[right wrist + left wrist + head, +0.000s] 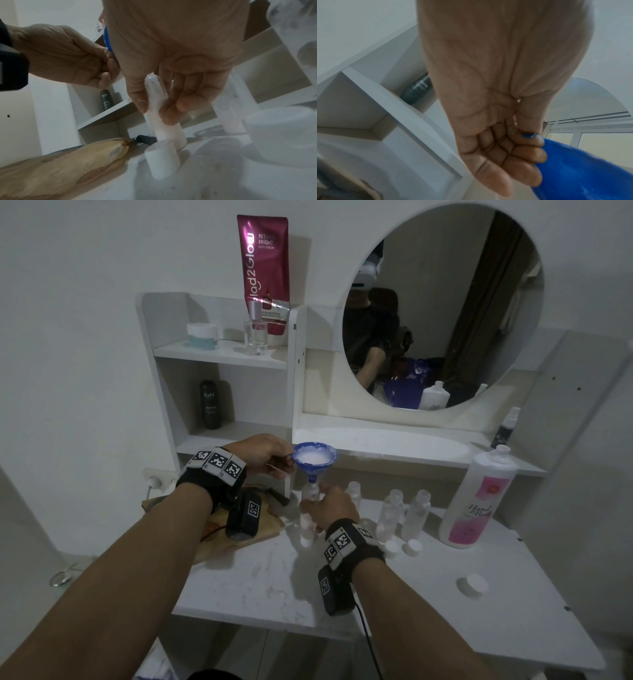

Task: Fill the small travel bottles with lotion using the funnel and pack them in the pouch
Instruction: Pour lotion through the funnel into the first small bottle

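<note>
A blue funnel (315, 456), its bowl full of white lotion, stands with its spout in the neck of a small clear travel bottle (311, 497). My left hand (263, 455) pinches the funnel's rim tab; in the left wrist view my fingers (527, 150) curl against the funnel (583, 171). My right hand (327, 506) grips the bottle (163, 111), which stands on the table partly filled with lotion. Three more clear bottles (390, 515) stand uncapped to the right. The big lotion bottle (478, 498) stands open at far right. A tan pouch (239, 532) lies at the left.
Loose white caps (412, 547) lie on the white tabletop (274, 583), one larger cap (474, 585) near the right front. A shelf unit holds a dark bottle (210, 405), a jar and a pink tube. A round mirror (442, 306) stands behind.
</note>
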{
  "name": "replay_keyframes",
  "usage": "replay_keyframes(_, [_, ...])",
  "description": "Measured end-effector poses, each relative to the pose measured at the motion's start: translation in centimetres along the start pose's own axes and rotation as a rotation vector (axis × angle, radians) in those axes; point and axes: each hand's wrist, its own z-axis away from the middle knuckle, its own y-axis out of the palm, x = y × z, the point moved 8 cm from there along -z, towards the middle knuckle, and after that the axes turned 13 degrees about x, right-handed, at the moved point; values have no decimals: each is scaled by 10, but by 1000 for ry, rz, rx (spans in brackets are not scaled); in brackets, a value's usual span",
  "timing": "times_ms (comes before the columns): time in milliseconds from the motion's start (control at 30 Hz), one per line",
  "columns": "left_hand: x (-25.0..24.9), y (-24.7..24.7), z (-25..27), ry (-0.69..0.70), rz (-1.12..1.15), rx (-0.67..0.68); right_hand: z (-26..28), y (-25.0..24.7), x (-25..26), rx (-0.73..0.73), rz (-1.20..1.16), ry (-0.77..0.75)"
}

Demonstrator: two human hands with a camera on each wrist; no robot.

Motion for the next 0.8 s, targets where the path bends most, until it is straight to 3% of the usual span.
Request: replay_keyframes(800, [-2,-2,2,10,1,13,-1,3,1,5,3,9])
